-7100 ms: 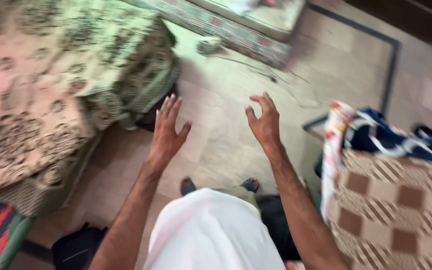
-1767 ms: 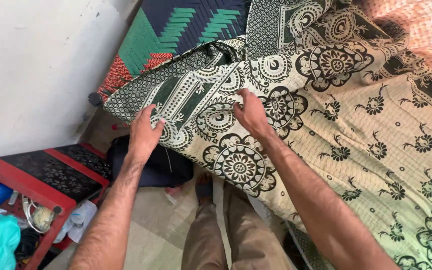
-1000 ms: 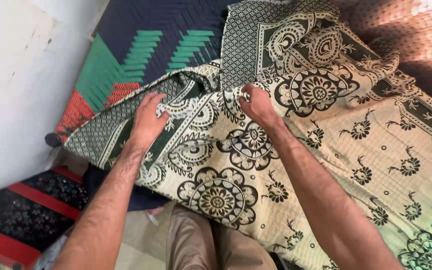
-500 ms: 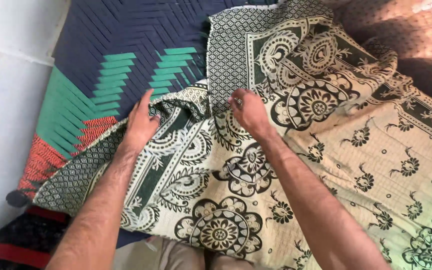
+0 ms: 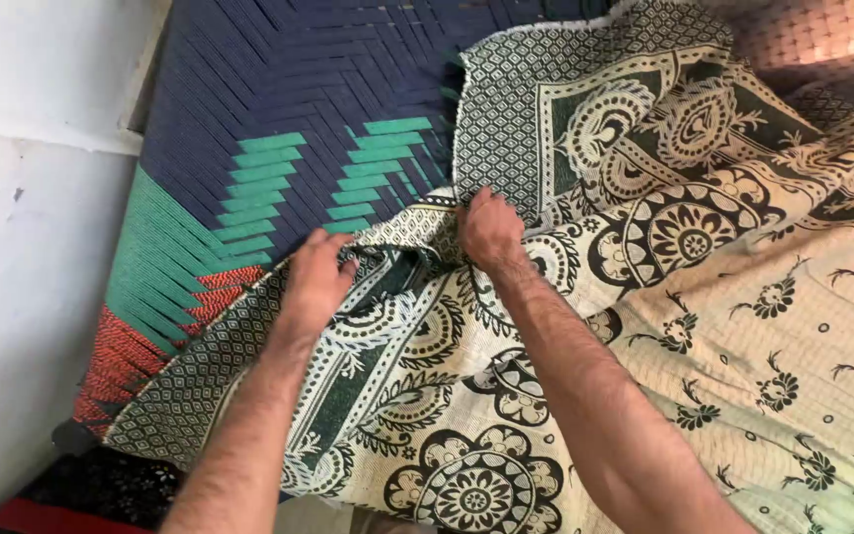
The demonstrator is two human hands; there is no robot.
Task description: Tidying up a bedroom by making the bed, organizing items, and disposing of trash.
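On a woven cot (image 5: 279, 129), both hands, left (image 5: 316, 280) and right (image 5: 489, 229), grip the patterned bedsheet (image 5: 704, 297), fingertips hidden in folds.

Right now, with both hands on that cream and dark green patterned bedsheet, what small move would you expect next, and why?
Probably a pull toward the wall. The left hand and right hand both pinch the bunched edge of the cream and dark green patterned bedsheet, while the navy, green and red woven cot surface beyond it lies uncovered.

A woven bed (image 5: 279, 109), navy with green and red chevrons, stands against a white wall (image 5: 22, 247). A cream-and-green patterned sheet (image 5: 704, 297) lies rumpled directly on it.
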